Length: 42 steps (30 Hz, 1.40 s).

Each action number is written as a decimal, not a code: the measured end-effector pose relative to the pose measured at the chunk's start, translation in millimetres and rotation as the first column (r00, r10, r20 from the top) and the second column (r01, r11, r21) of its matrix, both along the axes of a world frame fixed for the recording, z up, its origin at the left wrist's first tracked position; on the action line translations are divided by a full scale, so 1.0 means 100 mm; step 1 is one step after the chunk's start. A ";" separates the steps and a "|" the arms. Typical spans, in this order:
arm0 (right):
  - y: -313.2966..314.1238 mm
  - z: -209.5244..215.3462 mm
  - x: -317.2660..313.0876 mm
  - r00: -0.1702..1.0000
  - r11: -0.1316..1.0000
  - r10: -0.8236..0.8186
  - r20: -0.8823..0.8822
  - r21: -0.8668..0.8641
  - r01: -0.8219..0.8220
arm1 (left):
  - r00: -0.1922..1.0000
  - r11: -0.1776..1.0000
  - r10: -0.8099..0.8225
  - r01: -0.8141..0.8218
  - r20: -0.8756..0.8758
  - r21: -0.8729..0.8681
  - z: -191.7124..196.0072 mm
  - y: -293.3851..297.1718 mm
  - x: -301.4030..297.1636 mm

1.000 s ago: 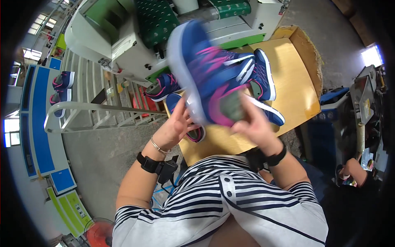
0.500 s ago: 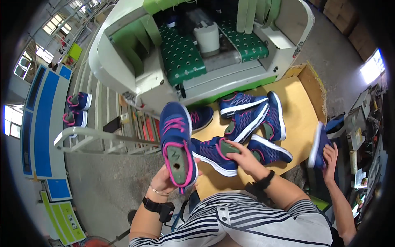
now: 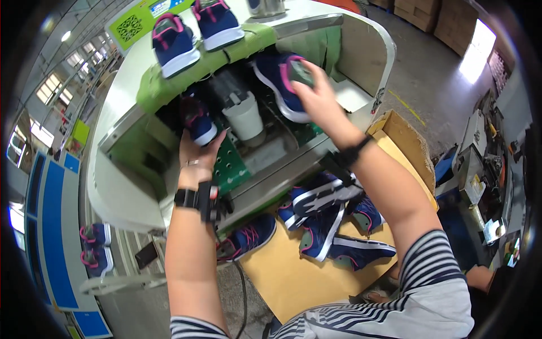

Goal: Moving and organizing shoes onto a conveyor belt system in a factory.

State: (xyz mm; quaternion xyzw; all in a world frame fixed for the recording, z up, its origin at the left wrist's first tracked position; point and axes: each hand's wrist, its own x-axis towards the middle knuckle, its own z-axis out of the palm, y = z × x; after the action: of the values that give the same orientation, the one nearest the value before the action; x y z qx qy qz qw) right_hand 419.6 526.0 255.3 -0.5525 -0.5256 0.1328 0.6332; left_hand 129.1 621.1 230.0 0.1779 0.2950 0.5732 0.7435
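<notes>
Left hand clamps the heel of a small blue shoe, toe toward 12 o'clock, inside the machine opening | right hand grasps a larger blue shoe, long axis 10-to-4 o'clock, sole outward, at 2 o'clock from the white cup | both forearms reach up and forward, wrists raised | right shoe sits deeper in.

A white machine housing with green padded surfaces occupies the upper centre. On its top green ledge rest two navy-and-pink shoes. Inside the housing stands a white cup-shaped part. Just below the housing lies a tan cardboard sheet carrying several navy shoes. Left of the housing, another pair sits beside blue panels.
</notes>
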 end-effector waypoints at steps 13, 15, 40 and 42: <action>-0.82 -0.34 0.42 0.703 0.775 0.604 0.376 -0.484 -0.407 | 0.418 0.777 -0.511 0.599 -0.751 -0.196 0.10 -2.61 -1.17; -1.47 -0.66 0.50 0.728 0.643 0.658 0.193 -0.647 -0.409 | 0.336 0.751 -0.604 0.543 -0.723 -0.375 -0.15 -2.92 -1.40; -4.72 -2.21 0.56 0.928 0.654 0.006 0.372 -0.703 0.278 | 0.713 0.950 -0.302 0.280 -0.632 -0.138 -1.37 -4.49 -1.12; -4.78 -2.20 0.41 0.979 0.699 -0.039 0.200 -0.695 0.170 | 0.316 0.892 -0.153 0.452 -0.936 0.007 -1.75 -4.44 -1.03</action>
State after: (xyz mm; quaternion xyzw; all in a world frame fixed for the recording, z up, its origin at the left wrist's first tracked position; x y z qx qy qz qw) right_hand 460.4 48.0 35.6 -0.7914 -0.4538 0.2403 0.3317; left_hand 25.9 176.7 54.8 0.6157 0.5364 0.2593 0.5157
